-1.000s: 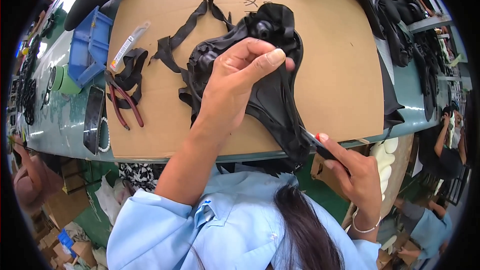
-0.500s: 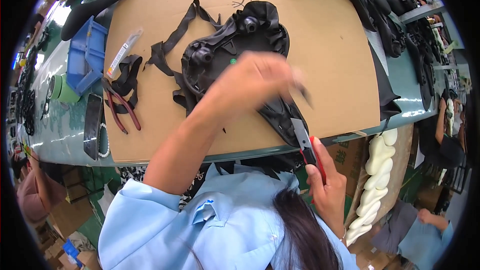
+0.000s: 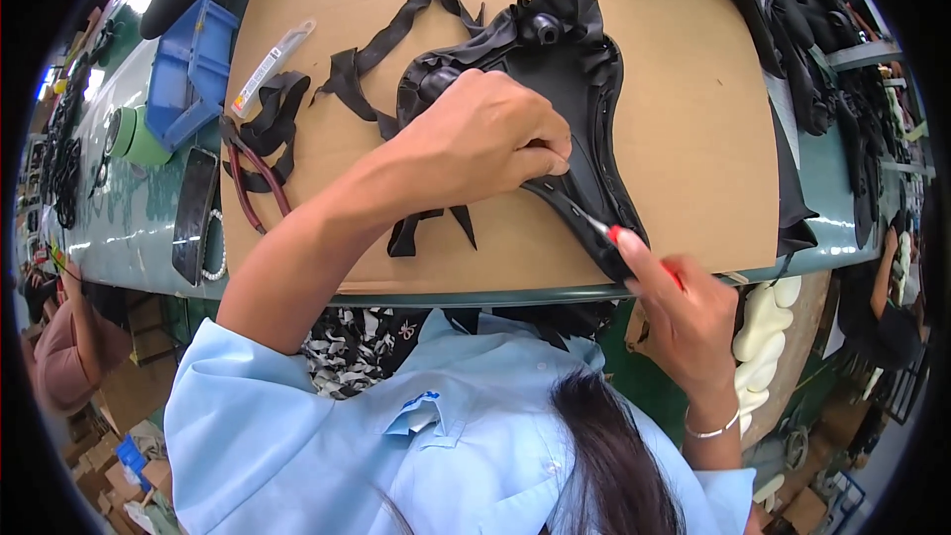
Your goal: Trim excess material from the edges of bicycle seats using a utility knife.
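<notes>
A black bicycle saddle [image 3: 584, 104] lies underside up on the cardboard sheet [image 3: 708, 159], its narrow nose toward me. Gathered black cover material rims its wide end. My left hand [image 3: 490, 129] is closed in a pinch over the saddle's left side; what its fingertips grip is hidden. In my right hand [image 3: 698, 322] is a red utility knife [image 3: 616, 235], its blade at the left edge of the nose. Cut black strips [image 3: 371, 54] lie to the saddle's left, and a pointed scrap [image 3: 463, 226] shows below my left wrist.
Red-handled pliers [image 3: 238, 163], a slim clear packet [image 3: 272, 69], a dark phone [image 3: 195, 213] and a beaded bracelet [image 3: 215, 248] lie at left. Beyond them are a blue bin [image 3: 188, 69] and green tape rolls [image 3: 139, 137]. Black covers [image 3: 792, 40] pile up at right; cream foam pieces [image 3: 758, 347] hang below.
My right hand has brought the knife from beside the nose onto its edge. My left hand, blurred before, has settled in a pinch at the saddle. The whole view has shifted slightly.
</notes>
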`<action>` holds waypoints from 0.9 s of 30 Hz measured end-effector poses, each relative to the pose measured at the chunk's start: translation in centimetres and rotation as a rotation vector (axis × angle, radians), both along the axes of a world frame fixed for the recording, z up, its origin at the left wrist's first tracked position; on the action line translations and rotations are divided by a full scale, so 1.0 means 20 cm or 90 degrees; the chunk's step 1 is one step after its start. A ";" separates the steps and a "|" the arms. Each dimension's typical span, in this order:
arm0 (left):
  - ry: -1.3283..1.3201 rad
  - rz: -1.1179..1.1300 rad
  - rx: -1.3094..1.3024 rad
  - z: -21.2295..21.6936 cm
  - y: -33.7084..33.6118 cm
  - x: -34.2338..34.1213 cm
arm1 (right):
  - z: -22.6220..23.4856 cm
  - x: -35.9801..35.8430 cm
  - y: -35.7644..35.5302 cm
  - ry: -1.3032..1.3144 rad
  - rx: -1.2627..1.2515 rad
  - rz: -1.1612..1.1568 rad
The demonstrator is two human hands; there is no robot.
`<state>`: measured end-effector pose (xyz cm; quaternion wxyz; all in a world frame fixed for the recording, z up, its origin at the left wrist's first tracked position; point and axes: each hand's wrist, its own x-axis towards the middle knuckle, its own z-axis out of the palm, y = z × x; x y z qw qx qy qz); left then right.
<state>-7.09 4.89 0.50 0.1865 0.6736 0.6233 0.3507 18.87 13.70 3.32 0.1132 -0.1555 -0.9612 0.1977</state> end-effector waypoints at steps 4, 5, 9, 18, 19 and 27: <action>0.001 -0.014 -0.036 0.02 0.02 -0.01 | 0.03 -0.05 0.06 -0.073 0.134 0.055; 0.007 -0.017 -0.032 0.02 0.02 -0.01 | 0.05 -0.05 0.07 -0.103 0.164 0.072; 0.001 -0.007 -0.031 0.04 0.01 0.01 | 0.19 0.03 0.12 -0.177 0.210 0.083; -0.043 0.053 -0.163 0.05 0.08 0.18 | 0.08 0.12 0.01 0.087 -0.527 -0.295; -0.146 0.057 -0.176 0.04 0.10 0.15 | 0.04 0.09 -0.04 0.108 -0.621 -0.331; -0.467 0.128 -0.263 0.05 0.14 0.10 | 0.07 -0.08 -0.24 0.038 -0.826 -0.359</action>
